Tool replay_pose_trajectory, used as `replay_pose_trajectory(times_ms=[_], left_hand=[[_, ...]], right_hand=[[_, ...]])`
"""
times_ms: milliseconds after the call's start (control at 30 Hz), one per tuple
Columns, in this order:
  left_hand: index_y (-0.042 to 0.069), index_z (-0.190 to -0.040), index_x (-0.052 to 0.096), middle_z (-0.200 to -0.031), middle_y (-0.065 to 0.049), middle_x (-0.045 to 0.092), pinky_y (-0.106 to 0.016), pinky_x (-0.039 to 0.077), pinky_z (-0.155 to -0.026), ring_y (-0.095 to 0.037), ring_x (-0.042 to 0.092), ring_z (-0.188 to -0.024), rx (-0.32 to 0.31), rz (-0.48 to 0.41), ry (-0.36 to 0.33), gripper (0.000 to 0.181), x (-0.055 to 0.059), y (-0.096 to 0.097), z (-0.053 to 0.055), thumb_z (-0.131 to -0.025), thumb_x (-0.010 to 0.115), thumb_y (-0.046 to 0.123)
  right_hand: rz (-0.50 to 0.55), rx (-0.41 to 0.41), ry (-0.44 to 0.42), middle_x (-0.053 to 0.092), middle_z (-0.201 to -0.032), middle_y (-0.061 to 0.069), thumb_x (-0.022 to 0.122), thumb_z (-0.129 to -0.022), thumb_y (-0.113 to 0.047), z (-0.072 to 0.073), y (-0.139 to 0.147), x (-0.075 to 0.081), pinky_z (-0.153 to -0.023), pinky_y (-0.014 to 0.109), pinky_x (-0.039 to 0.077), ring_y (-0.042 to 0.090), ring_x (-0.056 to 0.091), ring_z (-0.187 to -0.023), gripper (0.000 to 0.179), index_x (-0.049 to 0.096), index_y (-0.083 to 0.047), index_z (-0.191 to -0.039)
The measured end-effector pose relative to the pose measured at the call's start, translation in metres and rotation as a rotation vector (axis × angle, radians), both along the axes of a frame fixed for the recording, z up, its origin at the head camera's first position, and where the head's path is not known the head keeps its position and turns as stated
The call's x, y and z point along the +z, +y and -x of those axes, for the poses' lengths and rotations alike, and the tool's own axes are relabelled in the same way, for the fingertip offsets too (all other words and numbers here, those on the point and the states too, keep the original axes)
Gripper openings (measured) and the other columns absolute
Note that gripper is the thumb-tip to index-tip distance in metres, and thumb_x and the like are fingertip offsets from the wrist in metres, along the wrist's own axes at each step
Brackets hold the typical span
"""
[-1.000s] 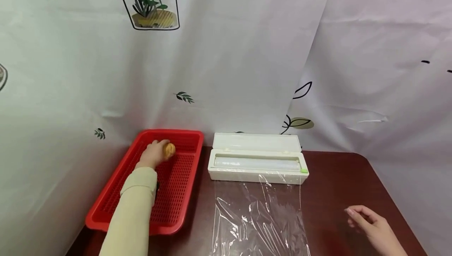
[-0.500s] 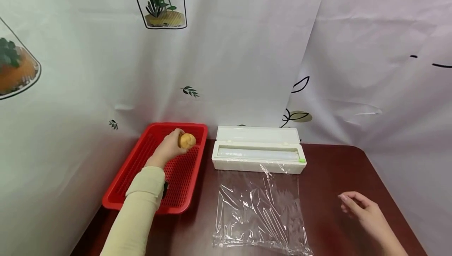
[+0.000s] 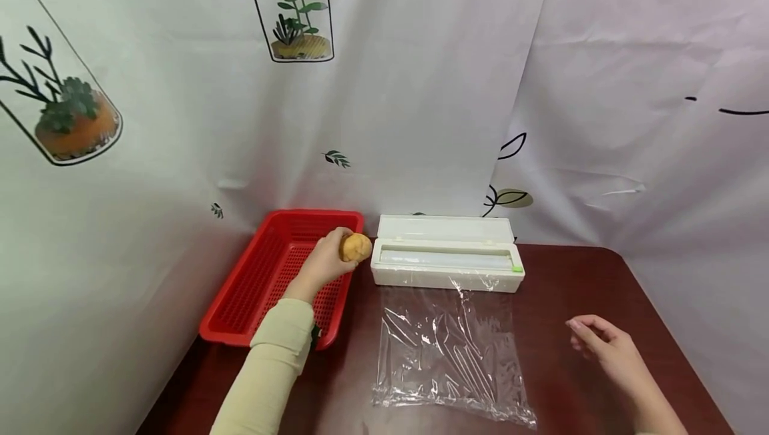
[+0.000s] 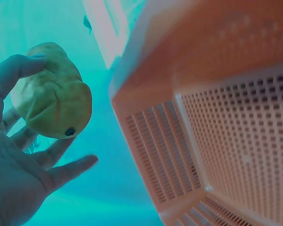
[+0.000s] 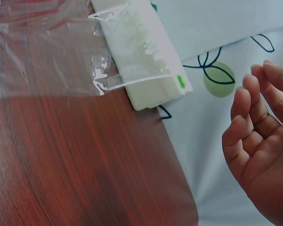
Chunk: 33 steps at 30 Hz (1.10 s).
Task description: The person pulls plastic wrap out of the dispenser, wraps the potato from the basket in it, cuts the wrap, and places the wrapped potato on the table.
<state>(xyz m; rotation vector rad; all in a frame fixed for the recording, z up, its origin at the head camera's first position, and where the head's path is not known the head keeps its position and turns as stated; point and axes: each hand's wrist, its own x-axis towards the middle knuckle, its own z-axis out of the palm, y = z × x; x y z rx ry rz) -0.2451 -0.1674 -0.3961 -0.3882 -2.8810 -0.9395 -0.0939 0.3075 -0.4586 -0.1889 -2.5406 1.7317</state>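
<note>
My left hand (image 3: 324, 258) grips a lumpy, yellow, rounded fruit (image 3: 356, 248), held above the right rim of the red basket (image 3: 222, 335). In the left wrist view, thumb and fingers span the fruit (image 4: 56, 94), which has a dark spot at its lower end; its exact kind cannot be told. A sheet of clear cling film (image 3: 450, 355) lies on the table, drawn out from a white dispenser box (image 3: 447, 279) with its lid up. My right hand (image 3: 613, 351) hovers right of the film, fingers loosely curled and holding nothing.
The basket has perforated sides and floor, and a small dark thing (image 3: 315, 333) shows beside the left sleeve. A patterned white sheet (image 3: 420, 121) hangs behind the dark red table (image 3: 571, 281). A green slider (image 3: 517, 269) sits at the dispenser's right end.
My left hand has lifted the fruit from inside the basket and carried it right, over the basket's rim. The head view has shifted slightly; my right hand keeps its loose pose.
</note>
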Motion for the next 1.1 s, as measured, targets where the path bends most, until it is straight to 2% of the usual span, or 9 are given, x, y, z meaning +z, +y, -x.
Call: replay_pose_trajectory(times_ms=[167, 333, 433, 567, 733, 800, 867, 967, 1100], left_hand=[[0.005, -0.119, 0.049, -0.113, -0.014, 0.052, -0.043, 0.044, -0.085, -0.028, 0.051, -0.098, -0.038, -0.073, 0.029, 0.056, -0.006, 0.013, -0.011, -0.069, 0.077, 0.005], [0.003, -0.117, 0.051, -0.114, -0.014, 0.052, -0.043, 0.042, -0.087, -0.029, 0.049, -0.102, -0.078, -0.125, 0.107, 0.058, -0.017, 0.028, -0.021, -0.065, 0.077, 0.001], [0.003, -0.118, 0.053, -0.117, -0.014, 0.052, -0.044, 0.040, -0.092, -0.030, 0.048, -0.107, -0.107, -0.146, 0.136, 0.059, -0.025, 0.036, -0.028, -0.065, 0.078, 0.001], [0.005, -0.119, 0.054, -0.119, -0.013, 0.053, -0.044, 0.038, -0.096, -0.029, 0.047, -0.113, -0.137, -0.166, 0.136, 0.058, -0.033, 0.046, -0.037, -0.067, 0.082, 0.006], [0.008, -0.122, 0.054, -0.121, -0.011, 0.053, -0.043, 0.040, -0.093, -0.027, 0.049, -0.111, -0.161, -0.192, 0.099, 0.058, -0.039, 0.062, -0.043, -0.071, 0.080, 0.014], [0.008, -0.123, 0.053, -0.121, -0.010, 0.053, -0.042, 0.040, -0.092, -0.026, 0.050, -0.111, -0.167, -0.193, 0.098, 0.057, -0.041, 0.068, -0.045, -0.073, 0.079, 0.016], [0.008, -0.123, 0.052, -0.121, -0.010, 0.054, -0.041, 0.041, -0.091, -0.025, 0.050, -0.108, -0.168, -0.194, 0.097, 0.057, -0.044, 0.075, -0.047, -0.073, 0.078, 0.015], [0.008, -0.122, 0.052, -0.119, -0.010, 0.054, -0.038, 0.043, -0.086, -0.023, 0.051, -0.103, -0.176, -0.185, 0.085, 0.057, -0.049, 0.084, -0.050, -0.071, 0.076, 0.011], [0.008, -0.121, 0.052, -0.116, -0.009, 0.053, -0.034, 0.044, -0.080, -0.020, 0.050, -0.098, -0.188, -0.174, 0.043, 0.060, -0.055, 0.098, -0.056, -0.064, 0.073, 0.007]], right_hand=[[0.015, 0.034, 0.009, 0.063, -0.076, -0.004, 0.055, -0.093, -0.031, 0.012, 0.016, -0.034, -0.060, 0.028, 0.052, 0.007, 0.062, -0.070, 0.029, 0.061, -0.005, -0.104], [0.028, 0.061, 0.043, 0.064, -0.079, 0.000, 0.055, -0.093, -0.031, 0.023, 0.026, -0.060, -0.059, 0.028, 0.051, 0.011, 0.062, -0.071, 0.025, 0.062, -0.010, -0.106], [0.008, 0.021, 0.051, 0.063, -0.079, -0.001, 0.055, -0.093, -0.034, 0.027, 0.028, -0.073, -0.058, 0.028, 0.051, 0.011, 0.062, -0.071, 0.029, 0.062, -0.010, -0.106], [-0.013, -0.018, 0.055, 0.062, -0.077, -0.004, 0.055, -0.091, -0.041, 0.028, 0.028, -0.082, -0.058, 0.029, 0.051, 0.010, 0.062, -0.069, 0.035, 0.061, -0.010, -0.107], [0.005, 0.005, 0.055, 0.063, -0.077, -0.002, 0.055, -0.092, -0.038, 0.024, 0.026, -0.078, -0.056, 0.028, 0.050, 0.011, 0.062, -0.069, 0.030, 0.062, -0.012, -0.105], [0.022, 0.030, 0.051, 0.063, -0.077, -0.003, 0.054, -0.093, -0.035, 0.020, 0.023, -0.071, -0.057, 0.028, 0.050, 0.011, 0.061, -0.069, 0.027, 0.062, -0.012, -0.104], [0.032, 0.022, 0.047, 0.063, -0.076, -0.005, 0.055, -0.093, -0.034, 0.018, 0.021, -0.065, -0.057, 0.027, 0.050, 0.009, 0.061, -0.068, 0.024, 0.063, -0.014, -0.102], [0.070, 0.056, 0.058, 0.063, -0.076, -0.004, 0.055, -0.093, -0.033, 0.012, 0.016, -0.052, -0.056, 0.028, 0.050, 0.009, 0.060, -0.068, 0.021, 0.064, -0.016, -0.101], [0.100, 0.050, 0.064, 0.063, -0.077, 0.002, 0.056, -0.093, -0.030, 0.012, 0.018, -0.054, -0.056, 0.027, 0.049, 0.012, 0.061, -0.068, 0.021, 0.065, -0.013, -0.102]])
